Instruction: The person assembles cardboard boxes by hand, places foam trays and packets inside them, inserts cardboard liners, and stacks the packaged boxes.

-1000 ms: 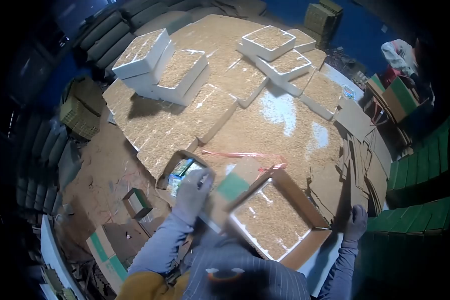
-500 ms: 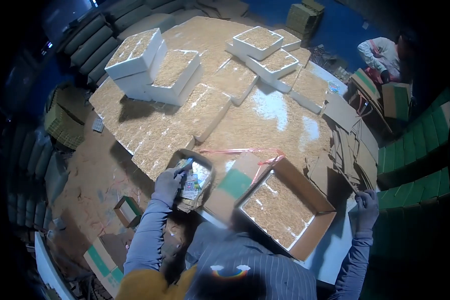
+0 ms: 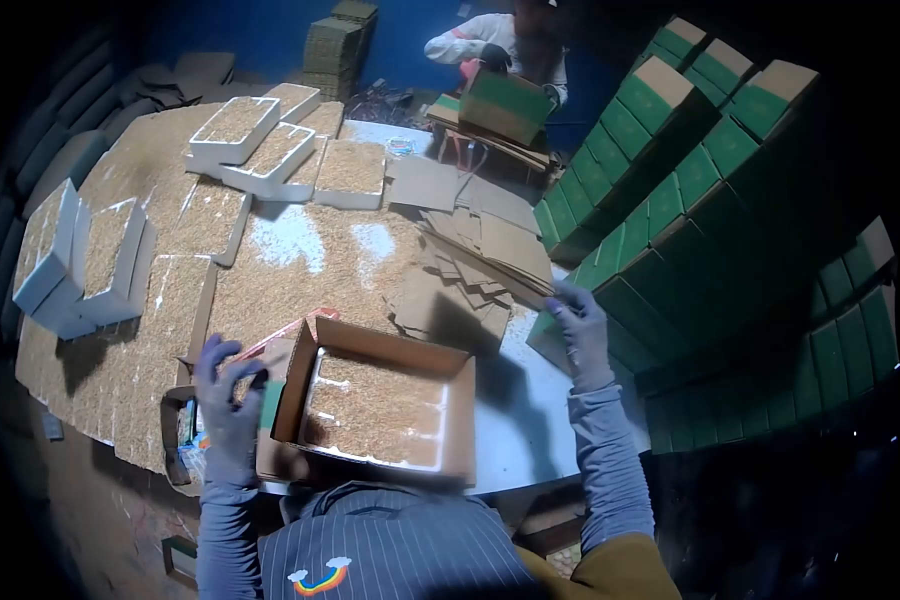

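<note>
In front of me an open cardboard box (image 3: 372, 338) holds a white foam tray (image 3: 442, 425) filled with loose tan grain-like material. My left hand (image 3: 232, 405), gloved, is beside the box's left wall with its fingers apart and nothing visible in them. To the right, the gloved fingers of my right hand (image 3: 582, 335) are closed at the near corner of a cardboard sheet (image 3: 505, 270), which lies on a loose pile of flat cardboard. A small dark-rimmed container (image 3: 173, 425) with colourful packets is partly hidden behind my left hand and forearm.
Filled foam trays (image 3: 235, 130) stand stacked on the grain-covered table, with more at the left (image 3: 90, 265). Green-and-brown boxes (image 3: 660, 200) rise in rows on the right. Across the table a co-worker (image 3: 510, 50) handles a green-sided box (image 3: 510, 105).
The view has turned right. My left hand has left the packets in the small container and moved beside the box, fingers spreading. My right hand stays at the cardboard sheet's end.
</note>
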A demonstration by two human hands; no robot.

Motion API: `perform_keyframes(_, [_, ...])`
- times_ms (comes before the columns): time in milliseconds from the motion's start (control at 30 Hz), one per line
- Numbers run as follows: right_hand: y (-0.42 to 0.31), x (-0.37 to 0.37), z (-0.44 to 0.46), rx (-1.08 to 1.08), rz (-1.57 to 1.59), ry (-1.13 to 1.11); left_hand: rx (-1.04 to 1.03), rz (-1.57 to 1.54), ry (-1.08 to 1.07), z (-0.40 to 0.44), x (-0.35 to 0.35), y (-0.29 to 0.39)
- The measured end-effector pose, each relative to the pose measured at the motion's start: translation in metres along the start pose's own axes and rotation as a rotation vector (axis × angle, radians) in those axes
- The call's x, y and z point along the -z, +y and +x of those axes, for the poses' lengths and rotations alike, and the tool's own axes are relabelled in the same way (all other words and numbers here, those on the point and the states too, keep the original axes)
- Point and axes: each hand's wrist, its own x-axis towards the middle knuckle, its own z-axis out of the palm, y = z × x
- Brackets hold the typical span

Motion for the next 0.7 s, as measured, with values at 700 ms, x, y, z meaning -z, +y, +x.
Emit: perform_keyframes(700, [-0.047,-0.06,-0.15,0.816,-0.896,-0.868,-0.031,0.031,-0.083,0.024,0.017,0.068])
